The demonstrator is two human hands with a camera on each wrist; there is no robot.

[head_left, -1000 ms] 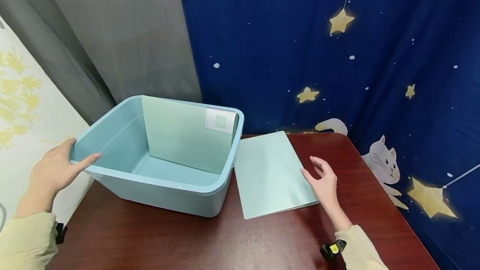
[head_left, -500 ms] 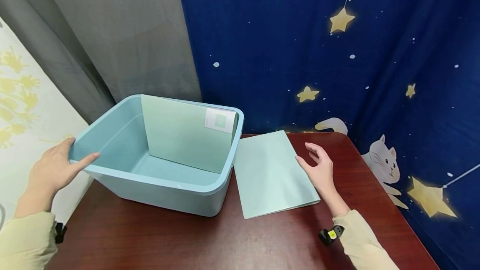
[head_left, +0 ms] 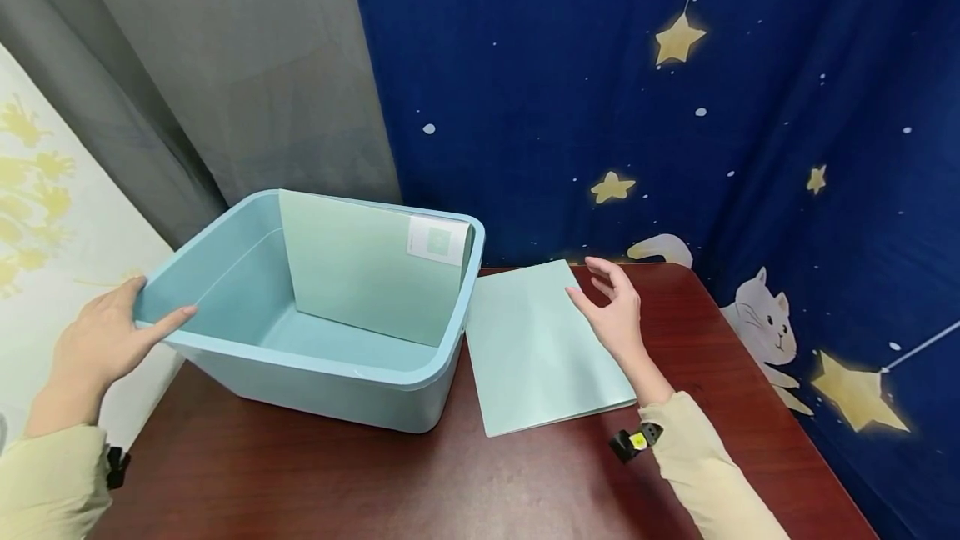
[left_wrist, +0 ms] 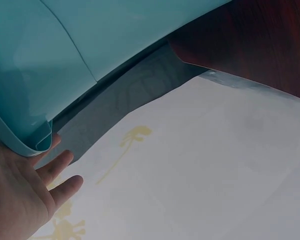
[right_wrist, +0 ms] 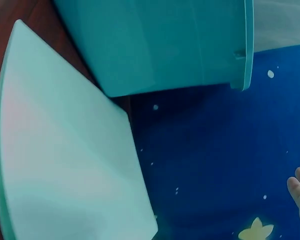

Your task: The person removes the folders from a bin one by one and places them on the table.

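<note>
A light-blue plastic bin (head_left: 300, 373) stands on the table, with a pale green folder (head_left: 367, 265) upright inside against its far wall. My left hand (head_left: 105, 340) holds the bin's near left corner, thumb over the rim and fingers outside it; the left wrist view shows those fingers (left_wrist: 57, 167) beneath the lip. A second pale green folder (head_left: 547, 357) lies flat to the right of the bin. Over its right edge hovers my right hand (head_left: 611, 307), thumb and fingers spread apart with nothing between them. In the right wrist view, only some fingertips (right_wrist: 297, 185) show at the edge.
The dark red-brown wooden table (head_left: 480, 482) ends at the right in a rounded corner. Behind it hang a grey curtain (head_left: 285, 65) and a navy curtain (head_left: 540, 90) with stars. A white panel with yellow prints (head_left: 37, 190) stands at the left.
My right hand has moved forward and to the left, from beside the flat folder's right edge to over its upper right part. The left hand and the bin stay put.
</note>
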